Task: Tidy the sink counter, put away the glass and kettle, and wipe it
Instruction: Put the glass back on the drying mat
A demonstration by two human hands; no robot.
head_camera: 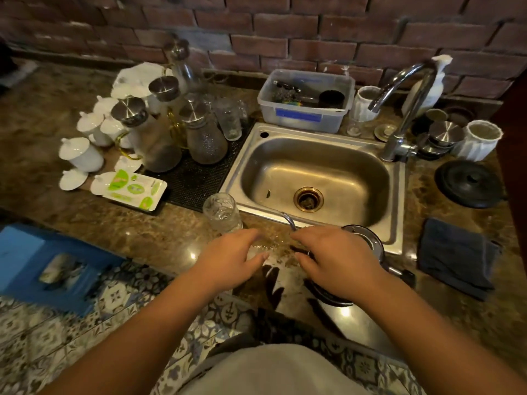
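A clear drinking glass (223, 212) stands upright on the brown stone counter (128, 226) by the sink's front left corner. A steel kettle (366, 243) with a thin curved spout (287, 219) sits at the counter's front edge, its top uncovered. My right hand (339, 260) hovers palm down over the kettle, fingers apart and pointing left. My left hand (231, 258) is just right of and below the glass, with thumb and fingers closed on a small clear, whitish piece (256, 252) lying between the two hands. What that piece is cannot be told.
The steel sink (313, 178) holds no dishes. A folded dark blue cloth (456, 258) and a black lid (470, 183) lie to its right. Carafes (205, 132), white lidded cups (82, 153) and a wipes pack (134, 189) crowd the left. A plastic tub (305, 101) stands behind the sink.
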